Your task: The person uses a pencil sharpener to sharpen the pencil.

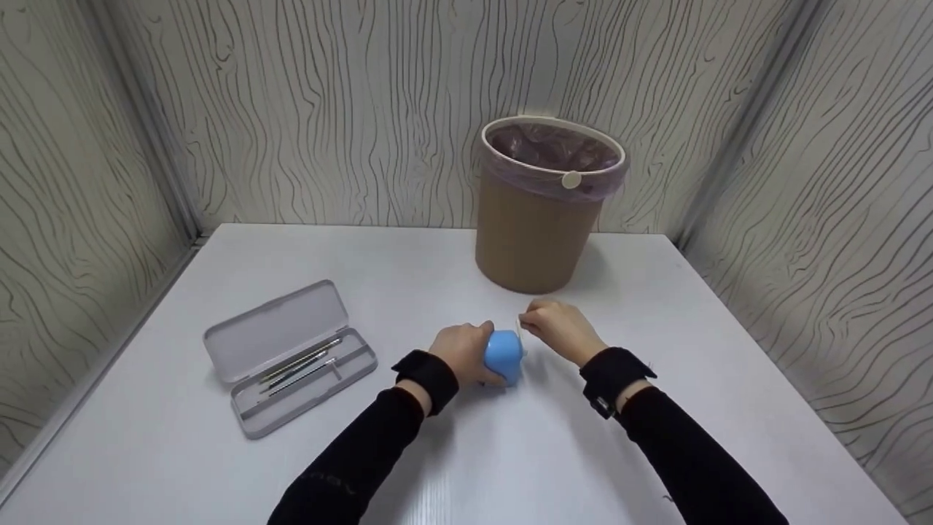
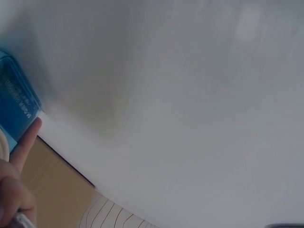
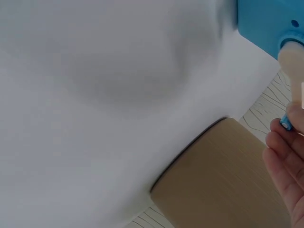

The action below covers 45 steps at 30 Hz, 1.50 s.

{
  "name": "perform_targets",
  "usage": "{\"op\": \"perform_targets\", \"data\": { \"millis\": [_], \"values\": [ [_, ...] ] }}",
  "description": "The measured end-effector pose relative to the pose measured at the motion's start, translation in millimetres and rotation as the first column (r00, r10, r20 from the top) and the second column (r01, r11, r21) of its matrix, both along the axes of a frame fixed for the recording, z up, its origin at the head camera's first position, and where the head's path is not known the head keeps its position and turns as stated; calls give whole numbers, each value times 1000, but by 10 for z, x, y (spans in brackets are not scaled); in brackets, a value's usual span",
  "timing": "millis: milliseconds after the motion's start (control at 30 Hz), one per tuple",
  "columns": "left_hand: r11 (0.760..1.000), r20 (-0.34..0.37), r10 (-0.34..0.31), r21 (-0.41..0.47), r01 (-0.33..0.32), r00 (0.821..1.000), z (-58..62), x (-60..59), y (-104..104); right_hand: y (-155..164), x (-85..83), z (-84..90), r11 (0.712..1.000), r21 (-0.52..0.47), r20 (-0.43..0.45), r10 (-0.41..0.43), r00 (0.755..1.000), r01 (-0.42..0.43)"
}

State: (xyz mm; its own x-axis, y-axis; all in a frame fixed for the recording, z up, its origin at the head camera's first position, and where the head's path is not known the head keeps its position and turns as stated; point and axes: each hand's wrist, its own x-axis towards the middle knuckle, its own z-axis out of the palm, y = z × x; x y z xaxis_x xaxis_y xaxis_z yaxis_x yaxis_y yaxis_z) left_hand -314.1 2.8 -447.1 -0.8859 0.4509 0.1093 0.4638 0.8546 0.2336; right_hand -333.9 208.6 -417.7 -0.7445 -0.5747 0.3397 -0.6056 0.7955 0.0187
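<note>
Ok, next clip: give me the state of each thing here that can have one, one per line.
pencil case: lid open, lying flat on the table, thin tools inside.
waste bin: upright, no lid, lined with a bag.
blue container: on the table, gripped by the left hand.
right hand: fingers curled at the container's top end, pinching something small there; what it is cannot be told.

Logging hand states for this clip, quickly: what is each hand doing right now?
Left hand: grips the blue sharpener.
Right hand: fingers curled, pinching something small at the sharpener; what it is cannot be told.
</note>
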Motion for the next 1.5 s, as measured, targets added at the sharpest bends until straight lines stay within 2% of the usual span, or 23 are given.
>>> {"op": "perform_targets", "data": {
  "millis": [333,733,900,1167,1500],
  "values": [
    [1000,18,3,12,-4,1000,-18,-3,16,-9,-21,-214,997,-43,141,-62,988,68],
    [999,19,18,33,-19,1000,0,14,21,26,89,-393,999,-28,172,-39,984,44],
    [999,2,15,42,-15,1000,-16,5,21,49,158,-421,1000,-3,160,-11,987,11],
    [998,26,20,53,-21,999,-14,0,24,72,283,-422,999,-27,205,28,978,-23],
    [998,50,24,49,-27,998,-23,-12,26,160,490,-369,996,-19,190,94,977,-92]
  ]
}}
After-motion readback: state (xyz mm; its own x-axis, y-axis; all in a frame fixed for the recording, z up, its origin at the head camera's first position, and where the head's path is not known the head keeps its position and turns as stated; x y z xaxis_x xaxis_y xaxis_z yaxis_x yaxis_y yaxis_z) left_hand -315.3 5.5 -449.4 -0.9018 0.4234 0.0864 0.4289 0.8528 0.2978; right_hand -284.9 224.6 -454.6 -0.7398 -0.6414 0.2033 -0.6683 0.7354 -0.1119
